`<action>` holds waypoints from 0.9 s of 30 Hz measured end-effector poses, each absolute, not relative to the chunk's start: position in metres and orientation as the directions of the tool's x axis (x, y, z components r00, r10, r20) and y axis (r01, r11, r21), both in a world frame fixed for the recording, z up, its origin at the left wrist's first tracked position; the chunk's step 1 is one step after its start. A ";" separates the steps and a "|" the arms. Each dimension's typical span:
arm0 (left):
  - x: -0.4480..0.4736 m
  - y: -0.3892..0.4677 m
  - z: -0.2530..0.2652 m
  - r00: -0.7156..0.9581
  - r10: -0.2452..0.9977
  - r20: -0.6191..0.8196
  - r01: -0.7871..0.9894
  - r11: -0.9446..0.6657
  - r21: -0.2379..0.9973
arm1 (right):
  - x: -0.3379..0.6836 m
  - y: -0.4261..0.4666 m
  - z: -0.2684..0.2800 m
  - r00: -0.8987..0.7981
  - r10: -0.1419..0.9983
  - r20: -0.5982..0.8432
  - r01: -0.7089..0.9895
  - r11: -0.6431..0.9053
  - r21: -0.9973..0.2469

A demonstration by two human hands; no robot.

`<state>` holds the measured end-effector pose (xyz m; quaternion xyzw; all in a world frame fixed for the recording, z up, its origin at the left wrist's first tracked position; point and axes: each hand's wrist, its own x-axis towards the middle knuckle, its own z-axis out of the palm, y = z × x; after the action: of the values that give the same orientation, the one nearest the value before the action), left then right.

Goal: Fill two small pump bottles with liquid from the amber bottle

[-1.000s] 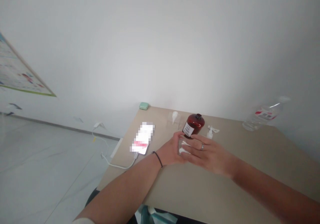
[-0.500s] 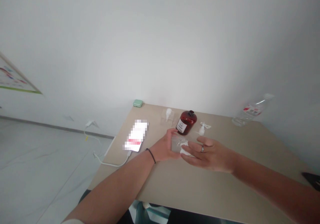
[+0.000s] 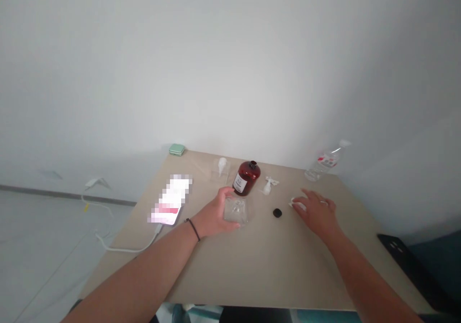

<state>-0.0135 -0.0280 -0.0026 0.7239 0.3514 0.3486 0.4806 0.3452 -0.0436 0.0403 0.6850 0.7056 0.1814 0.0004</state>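
My left hand (image 3: 218,216) is wrapped round the side of a clear square container (image 3: 236,210), thumb and fingers on opposite edges. Right behind it stands an uncapped dark red-brown bottle (image 3: 247,178) with a white label. Farther right, my right hand (image 3: 317,212), with a ring on one finger, is low over the table with its fingertips on a white crumpled tissue (image 3: 297,204), partly hidden under them. A small black cap (image 3: 277,213) lies between the two hands. Behind it rests a white pump head (image 3: 268,186).
A second clear container with a white nozzle (image 3: 222,166) stands left of the bottle. A phone (image 3: 171,200) on a white cable (image 3: 137,250) lies at the left. At the back are a green case (image 3: 176,149) and a clear water bottle (image 3: 326,162). A black object (image 3: 399,253) is at the right edge.
My right hand has moved from above the container to the right, taking the white tissue along. The black cap has come into sight. My left hand still holds the container; the view has shifted right.
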 end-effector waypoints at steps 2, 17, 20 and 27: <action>-0.014 -0.028 -0.003 0.518 0.841 0.156 0.181 -0.285 0.941 | 0.331 -0.036 0.039 -0.138 0.948 0.287 0.965 0.062 0.256; -0.015 -0.026 -0.002 0.547 0.819 0.174 0.191 -0.325 0.926 | 0.259 -0.019 0.086 -0.294 0.832 0.471 0.886 0.422 -0.192; -0.015 -0.025 -0.004 0.549 0.813 0.193 0.177 -0.339 0.924 | 0.232 -0.049 0.094 -0.044 0.910 0.413 0.599 0.355 -0.718; -0.015 -0.024 -0.005 0.538 0.814 0.217 0.133 -0.337 0.932 | 0.191 -0.058 0.090 -0.082 0.970 0.228 0.372 0.242 -0.896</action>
<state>-0.0149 -0.0241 -0.0047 0.7356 0.3219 0.3567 0.4775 0.1908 -0.0579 0.0903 0.5138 0.6530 -0.3389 -0.4414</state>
